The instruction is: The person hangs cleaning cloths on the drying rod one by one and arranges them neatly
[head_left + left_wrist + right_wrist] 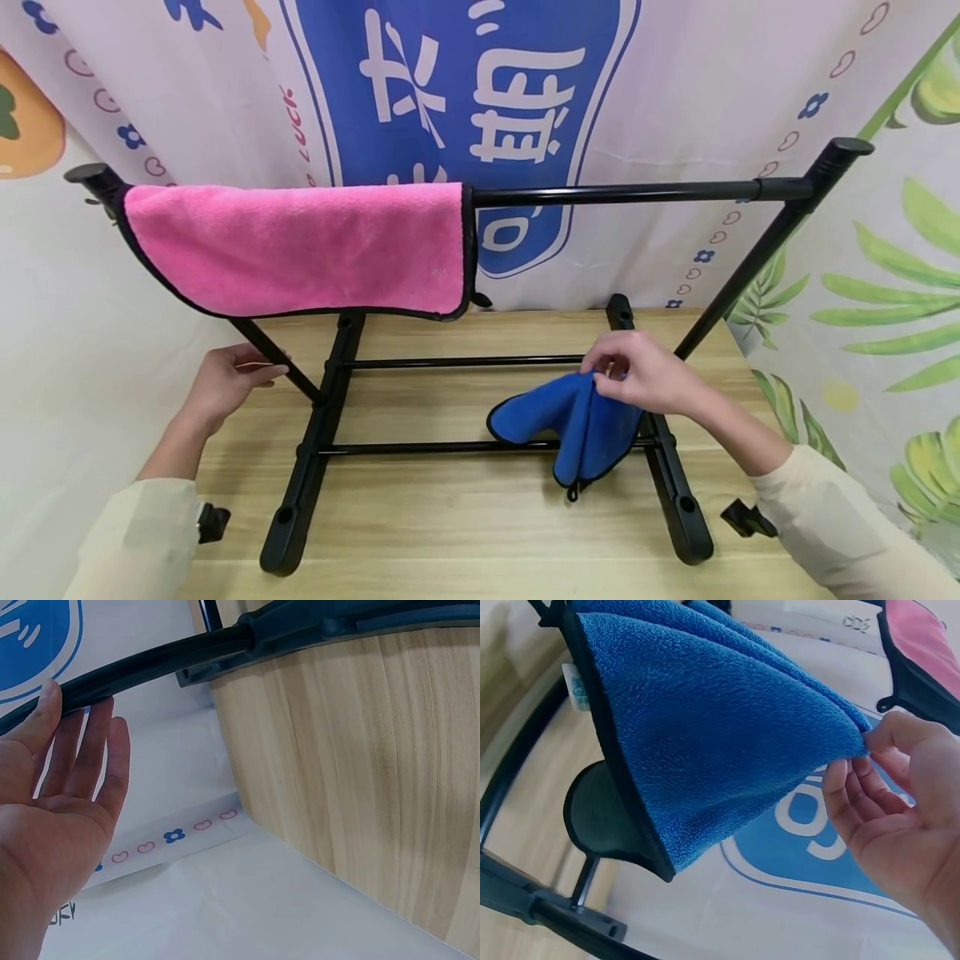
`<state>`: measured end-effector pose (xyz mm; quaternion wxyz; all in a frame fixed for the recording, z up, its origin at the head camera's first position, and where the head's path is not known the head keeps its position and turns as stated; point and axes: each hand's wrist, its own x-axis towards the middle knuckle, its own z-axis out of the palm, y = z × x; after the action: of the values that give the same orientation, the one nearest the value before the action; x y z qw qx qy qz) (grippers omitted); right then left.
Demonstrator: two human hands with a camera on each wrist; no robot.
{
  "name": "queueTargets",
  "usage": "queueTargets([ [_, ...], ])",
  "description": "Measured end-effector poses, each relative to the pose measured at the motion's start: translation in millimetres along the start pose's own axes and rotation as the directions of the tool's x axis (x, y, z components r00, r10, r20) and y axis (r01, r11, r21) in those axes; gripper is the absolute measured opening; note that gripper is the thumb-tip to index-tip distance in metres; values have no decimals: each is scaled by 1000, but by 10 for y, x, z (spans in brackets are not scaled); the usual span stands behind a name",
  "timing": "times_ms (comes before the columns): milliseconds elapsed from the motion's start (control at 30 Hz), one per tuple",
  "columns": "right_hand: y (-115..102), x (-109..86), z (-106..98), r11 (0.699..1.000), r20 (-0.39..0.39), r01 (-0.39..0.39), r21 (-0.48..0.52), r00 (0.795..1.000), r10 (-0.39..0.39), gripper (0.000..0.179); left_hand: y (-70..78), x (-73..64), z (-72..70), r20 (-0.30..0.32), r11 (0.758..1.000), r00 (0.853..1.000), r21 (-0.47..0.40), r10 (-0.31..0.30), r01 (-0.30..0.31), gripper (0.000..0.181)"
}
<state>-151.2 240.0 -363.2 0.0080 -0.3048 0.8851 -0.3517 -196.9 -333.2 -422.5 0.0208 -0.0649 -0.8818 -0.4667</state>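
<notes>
A blue towel (551, 408) with black edging hangs in folds from my right hand (648, 371), which pinches it near its middle between thumb and fingers. In the right wrist view the blue towel (697, 712) drapes down from the fingertips, with its loop and a small label (576, 686) at the edge. My left hand (225, 383) holds the left post of a black rack; the left wrist view shows thumb and fingers on either side of that post (157, 664). A pink towel (300, 250) with black edging lies over the left part of the rack's top bar (637, 195).
The rack's feet (303, 500) stand on a wood-grain table (465, 533), joined by two low crossbars (450, 362). Just behind hangs a white curtain with a blue printed panel (465, 83). Leaf-patterned cloth (885, 308) is at the right.
</notes>
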Motion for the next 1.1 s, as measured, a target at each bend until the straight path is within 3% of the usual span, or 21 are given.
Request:
queueTargets([
  [167, -96, 4, -80, 999, -89, 34, 15, 996, -32, 19, 6, 1, 7, -11, 1000, 1000, 10, -5, 5, 31],
  [300, -156, 26, -136, 994, -199, 108, 9, 974, -104, 22, 5, 6, 12, -13, 1000, 1000, 16, -8, 8, 31],
  [500, -278, 81, -258, 974, -384, 219, 51, 905, -183, 23, -13, 5, 27, -17, 999, 1000, 34, -24, 25, 32],
  [800, -513, 148, -499, 953, -596, 246, 178, 798, -95, 19, 1, -13, 30, -21, 999, 1000, 37, -19, 20, 33],
  [1100, -610, 200, -618, 841, -713, 409, 354, 700, -40, 19, 9, -15, 32, -21, 999, 1000, 30, -14, 14, 33],
])
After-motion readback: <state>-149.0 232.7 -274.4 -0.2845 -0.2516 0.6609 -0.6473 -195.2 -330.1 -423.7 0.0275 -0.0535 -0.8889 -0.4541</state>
